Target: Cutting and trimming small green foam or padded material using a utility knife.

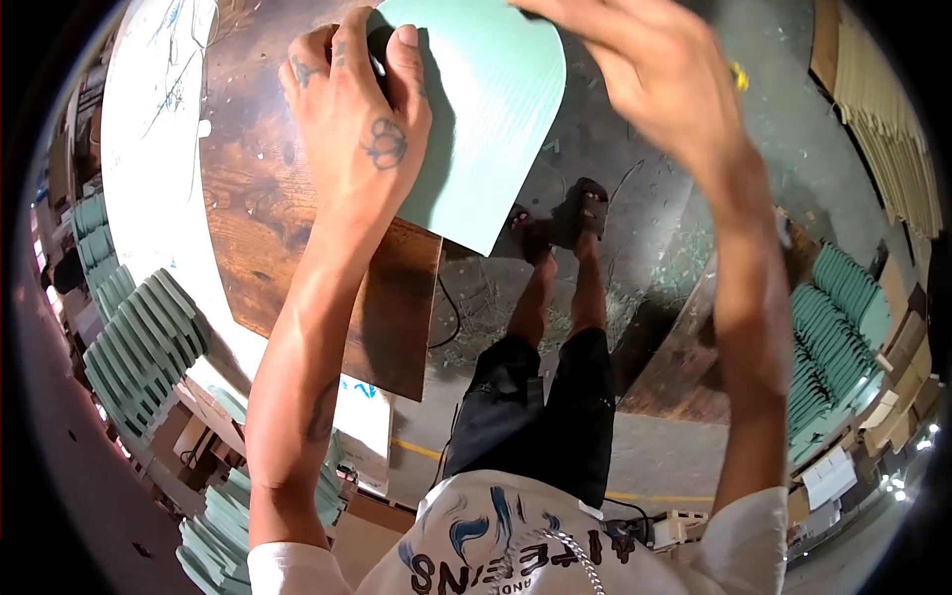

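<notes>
A pale green panel (486, 129) with a rounded right side overhangs the right edge of a dark wooden board (263, 178). My left hand (362, 119) is at the panel's left side, fingers curled and thumb bent over the green surface. Something dark with a small shiny spot shows between thumb and fingers; its kind is hidden. At the upper right, my right hand (664, 74) reaches left with fingers stretched out to the panel's far edge. A thin dark strip lies under those fingers, perhaps only shadow. The top of the picture cuts off the fingertips.
A white sheet (149, 129) lies left of the board. Green panels (149, 347) stand stacked at left, with more green panels (833, 337) at right. Tan sheets (883, 119) are piled at upper right. Scraps litter the floor (645, 268) around my feet. A black cable (454, 317) hangs beside the board.
</notes>
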`<state>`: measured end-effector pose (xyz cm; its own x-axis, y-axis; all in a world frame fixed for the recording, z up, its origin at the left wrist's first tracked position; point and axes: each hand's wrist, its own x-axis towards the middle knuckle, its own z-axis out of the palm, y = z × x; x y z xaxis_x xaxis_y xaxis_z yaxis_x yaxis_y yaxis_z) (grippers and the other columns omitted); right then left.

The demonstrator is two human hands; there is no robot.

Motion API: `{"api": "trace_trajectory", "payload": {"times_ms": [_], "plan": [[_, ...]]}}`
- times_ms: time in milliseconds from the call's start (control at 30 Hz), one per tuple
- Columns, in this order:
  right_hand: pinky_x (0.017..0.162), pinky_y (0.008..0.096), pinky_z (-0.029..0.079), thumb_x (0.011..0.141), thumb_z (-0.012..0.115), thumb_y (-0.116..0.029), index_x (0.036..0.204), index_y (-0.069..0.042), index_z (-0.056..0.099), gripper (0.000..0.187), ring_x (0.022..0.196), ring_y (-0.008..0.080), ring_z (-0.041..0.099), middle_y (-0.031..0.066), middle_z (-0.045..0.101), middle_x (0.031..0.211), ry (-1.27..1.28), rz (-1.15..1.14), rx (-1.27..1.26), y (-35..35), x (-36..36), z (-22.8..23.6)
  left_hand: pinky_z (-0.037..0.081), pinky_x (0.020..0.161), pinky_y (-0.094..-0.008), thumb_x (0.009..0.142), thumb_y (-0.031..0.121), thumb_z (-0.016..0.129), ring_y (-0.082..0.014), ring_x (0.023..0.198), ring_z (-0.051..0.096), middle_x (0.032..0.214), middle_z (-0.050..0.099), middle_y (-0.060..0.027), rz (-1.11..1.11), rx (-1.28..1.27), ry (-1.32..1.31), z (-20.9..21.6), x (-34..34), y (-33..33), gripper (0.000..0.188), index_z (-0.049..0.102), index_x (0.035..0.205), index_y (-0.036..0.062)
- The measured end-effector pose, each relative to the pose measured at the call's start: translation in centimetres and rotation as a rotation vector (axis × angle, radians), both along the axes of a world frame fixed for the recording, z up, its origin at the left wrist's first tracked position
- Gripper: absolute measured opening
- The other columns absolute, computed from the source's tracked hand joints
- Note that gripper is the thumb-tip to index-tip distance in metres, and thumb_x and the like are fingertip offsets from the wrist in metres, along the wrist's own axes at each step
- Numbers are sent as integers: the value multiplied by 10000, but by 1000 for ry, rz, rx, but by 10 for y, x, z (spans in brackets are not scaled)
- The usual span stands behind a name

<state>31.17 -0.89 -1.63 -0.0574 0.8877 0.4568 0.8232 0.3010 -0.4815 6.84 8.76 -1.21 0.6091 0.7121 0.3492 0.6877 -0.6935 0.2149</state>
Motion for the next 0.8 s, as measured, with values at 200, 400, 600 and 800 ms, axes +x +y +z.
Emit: {"api": "trace_trajectory", "payload": {"times_ms": [200,400,600,800], "plan": [[766,303,575,909,587,84,1305,-186,713,496,918,207,697,74,730,1063,-247,100,0,5,8,19,451,949,-509,1061,460,508,-347,1080,530,1173,554,-196,40,-15,8,-1,5,-3,520,622,1337,35],[652,310,501,939,620,-55,1208,-215,748,339,833,165,621,63,687,957,42,104,-186,-89,-69,21,448,963,-510,1061,465,502,-344,1084,531,1177,556,-205,55,-24,37,3,1,-3,537,622,1329,16],[673,338,527,887,642,17,1225,-204,760,421,792,198,635,61,688,908,-35,-159,87,-36,-26,8,444,951,-516,1068,461,490,-345,1067,529,1160,554,-204,22,-49,-31,3,8,-6,531,624,1330,19],[677,318,541,979,631,-110,1312,-173,688,343,873,193,651,86,682,972,236,211,-124,-120,-94,-1,423,926,-506,1049,328,556,-365,1025,502,1110,560,-241,55,-34,4,7,9,-5,406,607,1286,2]]}}
